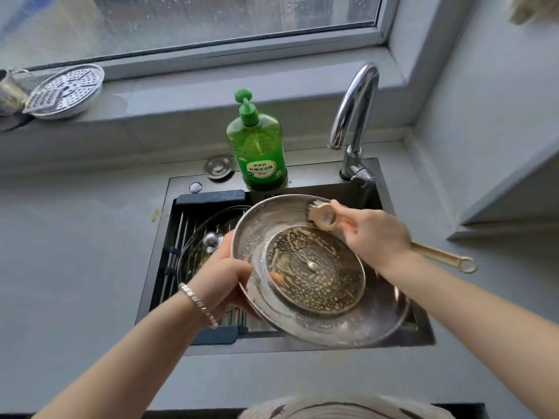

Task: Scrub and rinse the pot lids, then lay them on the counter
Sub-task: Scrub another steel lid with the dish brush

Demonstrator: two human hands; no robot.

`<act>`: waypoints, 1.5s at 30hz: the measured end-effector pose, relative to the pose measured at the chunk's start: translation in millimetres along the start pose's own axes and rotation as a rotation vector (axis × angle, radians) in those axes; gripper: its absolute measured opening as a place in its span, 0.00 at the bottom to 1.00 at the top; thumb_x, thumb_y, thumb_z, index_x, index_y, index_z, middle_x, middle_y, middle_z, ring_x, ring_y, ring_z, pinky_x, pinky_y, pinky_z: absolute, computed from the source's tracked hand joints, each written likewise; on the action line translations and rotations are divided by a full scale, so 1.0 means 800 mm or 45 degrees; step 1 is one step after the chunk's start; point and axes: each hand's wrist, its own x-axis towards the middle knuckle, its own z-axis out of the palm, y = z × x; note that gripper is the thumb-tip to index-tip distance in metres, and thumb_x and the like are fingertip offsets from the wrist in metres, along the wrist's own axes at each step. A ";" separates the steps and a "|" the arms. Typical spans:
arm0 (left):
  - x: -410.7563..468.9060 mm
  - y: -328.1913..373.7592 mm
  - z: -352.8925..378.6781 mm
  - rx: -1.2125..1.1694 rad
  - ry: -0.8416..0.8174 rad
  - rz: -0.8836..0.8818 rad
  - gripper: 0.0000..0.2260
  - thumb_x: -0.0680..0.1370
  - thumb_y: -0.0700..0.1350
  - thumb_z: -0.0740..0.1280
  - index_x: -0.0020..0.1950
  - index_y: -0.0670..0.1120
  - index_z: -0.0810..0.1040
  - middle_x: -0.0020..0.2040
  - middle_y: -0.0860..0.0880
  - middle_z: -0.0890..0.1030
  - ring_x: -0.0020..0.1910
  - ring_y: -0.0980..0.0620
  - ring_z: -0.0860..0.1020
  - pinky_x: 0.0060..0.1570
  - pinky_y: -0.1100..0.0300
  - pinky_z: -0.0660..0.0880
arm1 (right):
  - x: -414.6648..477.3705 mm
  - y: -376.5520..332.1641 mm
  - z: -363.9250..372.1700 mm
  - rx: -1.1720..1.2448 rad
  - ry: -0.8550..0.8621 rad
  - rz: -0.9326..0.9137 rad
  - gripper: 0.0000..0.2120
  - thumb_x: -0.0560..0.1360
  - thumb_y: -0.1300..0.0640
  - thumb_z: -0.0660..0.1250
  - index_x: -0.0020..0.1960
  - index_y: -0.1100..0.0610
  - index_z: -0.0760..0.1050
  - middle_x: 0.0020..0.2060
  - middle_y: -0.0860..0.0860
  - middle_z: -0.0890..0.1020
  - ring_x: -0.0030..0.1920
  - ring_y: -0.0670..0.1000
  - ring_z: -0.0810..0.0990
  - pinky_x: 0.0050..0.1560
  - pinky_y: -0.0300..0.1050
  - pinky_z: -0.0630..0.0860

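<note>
Slippage is risked: the soapy lid is held tilted over the sink, its rim gripped by the left hand, while the brush is clasped and pressed on by the right hand.

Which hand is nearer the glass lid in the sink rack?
Left. The left hand grips the steel lid by its rim, right beside the glass lid; the right hand holds the brush at the steel lid's far side.

The green soap bottle on the back edge of the sink bears a label reading 柠檬洗洁精. The smaller print around it is too blurred to read.
</note>
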 end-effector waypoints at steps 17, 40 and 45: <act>0.010 0.003 -0.017 0.239 0.122 0.365 0.42 0.68 0.20 0.58 0.70 0.58 0.59 0.56 0.49 0.72 0.43 0.51 0.78 0.28 0.65 0.76 | -0.027 0.013 0.018 -0.078 -0.403 0.121 0.17 0.80 0.49 0.53 0.66 0.40 0.69 0.46 0.48 0.81 0.41 0.50 0.77 0.36 0.44 0.74; 0.058 0.018 -0.003 0.574 1.002 0.778 0.10 0.77 0.39 0.63 0.54 0.45 0.82 0.40 0.48 0.83 0.35 0.49 0.78 0.36 0.59 0.74 | -0.052 0.009 0.021 -0.001 -0.429 -0.062 0.18 0.79 0.48 0.56 0.67 0.34 0.65 0.50 0.47 0.83 0.43 0.50 0.80 0.39 0.44 0.77; 0.063 0.021 -0.001 0.441 1.078 0.743 0.07 0.77 0.41 0.64 0.49 0.44 0.82 0.37 0.49 0.81 0.33 0.50 0.75 0.35 0.60 0.69 | -0.043 0.018 0.022 0.003 -0.349 0.078 0.19 0.79 0.49 0.56 0.68 0.36 0.64 0.49 0.48 0.82 0.42 0.50 0.79 0.38 0.44 0.75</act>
